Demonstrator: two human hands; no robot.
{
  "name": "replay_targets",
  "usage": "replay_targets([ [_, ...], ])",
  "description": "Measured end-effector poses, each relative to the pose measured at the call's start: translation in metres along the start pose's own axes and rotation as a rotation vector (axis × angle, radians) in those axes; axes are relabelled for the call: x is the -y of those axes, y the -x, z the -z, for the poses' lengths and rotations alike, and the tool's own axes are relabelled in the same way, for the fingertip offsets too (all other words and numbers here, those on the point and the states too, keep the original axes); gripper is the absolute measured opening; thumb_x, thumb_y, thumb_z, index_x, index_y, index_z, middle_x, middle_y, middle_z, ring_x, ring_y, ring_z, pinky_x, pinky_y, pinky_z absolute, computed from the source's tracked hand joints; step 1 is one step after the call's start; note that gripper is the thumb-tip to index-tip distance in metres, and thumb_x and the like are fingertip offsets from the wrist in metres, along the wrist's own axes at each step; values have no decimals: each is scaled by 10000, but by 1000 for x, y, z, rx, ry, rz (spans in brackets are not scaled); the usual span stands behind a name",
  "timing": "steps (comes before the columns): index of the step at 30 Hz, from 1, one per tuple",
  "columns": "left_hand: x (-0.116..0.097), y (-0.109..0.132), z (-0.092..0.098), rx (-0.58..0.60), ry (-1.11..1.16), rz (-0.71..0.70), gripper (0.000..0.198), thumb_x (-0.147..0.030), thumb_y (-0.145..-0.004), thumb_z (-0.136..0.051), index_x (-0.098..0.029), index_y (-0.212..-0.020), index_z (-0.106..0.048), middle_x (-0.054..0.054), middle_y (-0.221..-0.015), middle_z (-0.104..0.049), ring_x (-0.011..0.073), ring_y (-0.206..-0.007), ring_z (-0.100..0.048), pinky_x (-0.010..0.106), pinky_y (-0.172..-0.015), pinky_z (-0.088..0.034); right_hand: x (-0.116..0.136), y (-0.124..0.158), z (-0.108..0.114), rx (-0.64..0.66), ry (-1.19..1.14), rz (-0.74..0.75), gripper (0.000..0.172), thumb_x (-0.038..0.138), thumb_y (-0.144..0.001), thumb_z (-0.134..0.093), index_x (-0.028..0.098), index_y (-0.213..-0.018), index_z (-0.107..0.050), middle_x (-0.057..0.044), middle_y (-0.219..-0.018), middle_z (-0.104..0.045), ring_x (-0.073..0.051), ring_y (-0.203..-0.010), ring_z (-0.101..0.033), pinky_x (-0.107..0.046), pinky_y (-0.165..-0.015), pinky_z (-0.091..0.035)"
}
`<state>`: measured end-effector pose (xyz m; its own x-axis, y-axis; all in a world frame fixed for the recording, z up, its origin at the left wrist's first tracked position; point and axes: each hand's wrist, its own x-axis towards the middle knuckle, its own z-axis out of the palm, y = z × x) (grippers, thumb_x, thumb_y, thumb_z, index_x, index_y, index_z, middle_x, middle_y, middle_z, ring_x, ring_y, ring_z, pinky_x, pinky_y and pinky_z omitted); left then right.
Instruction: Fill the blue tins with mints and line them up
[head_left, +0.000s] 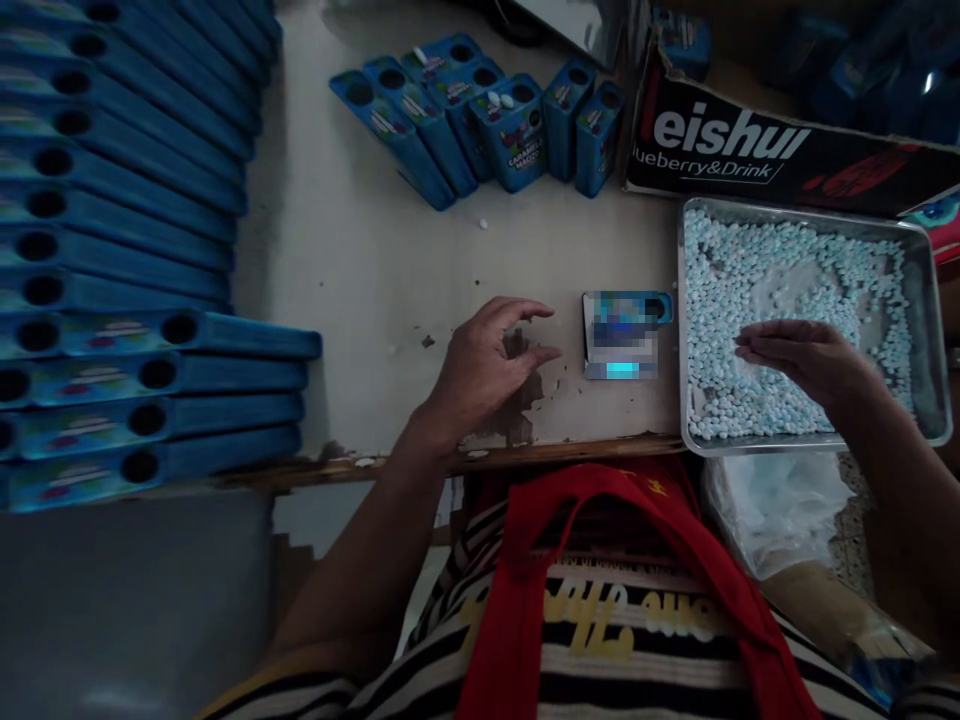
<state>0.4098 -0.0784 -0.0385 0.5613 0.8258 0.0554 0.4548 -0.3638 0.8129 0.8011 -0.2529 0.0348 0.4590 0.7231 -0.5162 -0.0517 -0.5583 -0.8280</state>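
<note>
My left hand (487,355) hovers over the table (390,340), thumb and fingers curved apart with nothing between them. To its right lies a small device (621,362) with a lit cyan patch, its surface blurred into squares. On the device's upper part rests a blue candy box (659,307) with a dark round hole at one end. My right hand (806,358) is above the metal tray (684,330) of pale blue and white candies (795,410). Its fingers are pressed together; whether candies are in them is hidden.
Stacked blue candy boxes (150,330) fill the left side. Several more blue boxes (514,135) stand at the back, with loose candies on some. A black carton (720,150) holding blue boxes is behind the tray. One stray candy (483,224) lies on the table.
</note>
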Motion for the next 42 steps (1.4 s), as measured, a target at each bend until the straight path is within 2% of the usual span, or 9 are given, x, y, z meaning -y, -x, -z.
replay_targets([
  [7,-6,-1,-3,-16,43,67,526,-271,-885,-917,-261,-1389,-767,91,-1424,-789,310,-1313,-755,484,-1184,-628,73,2,-70,240,384,430,288,448,-887,-977,209,-1030,-902,-34,-784,-830,-197,-720,-815,-320,-699,-669],
  [13,-7,-13,-8,7,73,-31,686,-327,-892,-960,-264,-1510,-670,103,-1483,-767,325,-1389,-736,496,-1234,-596,103,6,-102,253,700,649,73,267,-1010,-844,211,-1010,-891,8,-698,-747,-175,-679,-745,-320,-713,-555],
  [18,-43,-37,-45,28,-58,-258,748,-378,-921,-970,-230,-1567,-623,150,-1600,-696,365,-1499,-651,549,-1310,-516,103,0,-84,167,824,705,100,200,-1005,-813,252,-1031,-894,-4,-740,-771,-222,-730,-750,-363,-748,-521],
  [22,-73,-64,-54,237,-257,-433,507,-233,-1011,-842,-183,-1493,-694,162,-1448,-775,351,-1352,-727,497,-1146,-606,83,-25,-51,55,1201,784,156,258,-918,-900,283,-1071,-918,-89,-1056,-865,-350,-941,-782,-467,-882,-569],
  [26,-56,-69,23,86,-423,-316,373,-145,-974,-818,-218,-1336,-769,104,-1366,-812,328,-1269,-757,427,-1062,-612,80,-57,-81,42,1263,822,289,324,-976,-843,220,-1240,-897,-175,-1374,-836,-415,-1135,-799,-516,-970,-604],
  [29,-17,-57,113,-42,-517,-190,385,-288,-959,-893,-244,-1326,-782,73,-1328,-831,324,-1212,-773,412,-1053,-596,104,-76,-154,131,1047,860,277,335,-1094,-689,208,-1250,-881,-130,-1130,-889,-325,-952,-829,-440,-883,-609],
  [33,42,-47,203,-64,-576,-16,484,-531,-959,-901,-211,-1310,-810,64,-1159,-860,275,-1026,-765,386,-1008,-588,156,-106,-268,140,948,1068,360,120,-1112,-535,158,-1245,-867,-135,-1285,-866,-297,-1198,-800,-396,-1045,-577],
  [37,89,-46,246,49,-502,-7,733,-837,-849,-857,-203,-1216,-850,57,-1037,-867,234,-906,-713,317,-843,-561,211,-136,-339,164,1250,1191,545,-33,-1031,-452,142,-1380,-833,-158,-1451,-787,-314,-1418,-658,-409,-1148,-520],
  [42,129,-32,269,266,-444,-107,811,-975,-824,-755,-238,-1136,-883,68,-1056,-884,225,-916,-755,272,-803,-542,254,-156,-356,411,1565,1138,574,-5,-980,-576,203,-1462,-810,-135,-1482,-775,-351,-1424,-640,-440,-1123,-518],
])
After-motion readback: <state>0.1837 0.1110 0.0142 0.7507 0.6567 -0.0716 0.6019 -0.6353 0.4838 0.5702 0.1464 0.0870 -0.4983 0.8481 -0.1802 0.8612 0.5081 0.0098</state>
